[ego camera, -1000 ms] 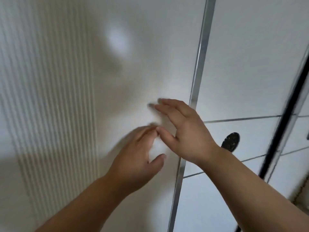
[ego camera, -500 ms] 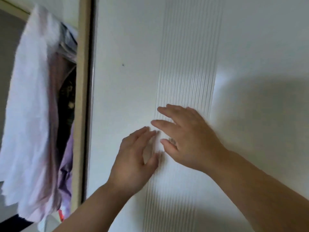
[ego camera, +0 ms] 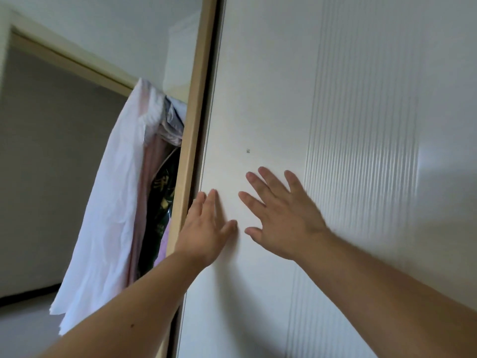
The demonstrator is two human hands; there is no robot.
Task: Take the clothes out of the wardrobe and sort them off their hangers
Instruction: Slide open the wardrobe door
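Observation:
The white sliding wardrobe door [ego camera: 271,99] fills the right of the view, with a ribbed strip [ego camera: 361,151] down it. My left hand [ego camera: 206,228] lies flat on the door next to its left edge, fingers straight. My right hand [ego camera: 284,215] presses flat beside it, fingers spread. Left of the wooden frame [ego camera: 191,125], clothes hang in the open gap: a white garment [ego camera: 111,202], a pink one [ego camera: 147,177] behind it and a dark patterned one [ego camera: 162,197]. Their hangers are hidden.
A grey wall [ego camera: 46,177] and a dark skirting line [ego camera: 25,293] lie to the far left, beyond the hanging clothes. A beige beam [ego camera: 72,60] runs across above them.
The view has swung left along the door, and both flat hands now lie left of the ribbed strip, by the door's edge. More of the opening with the clothes shows.

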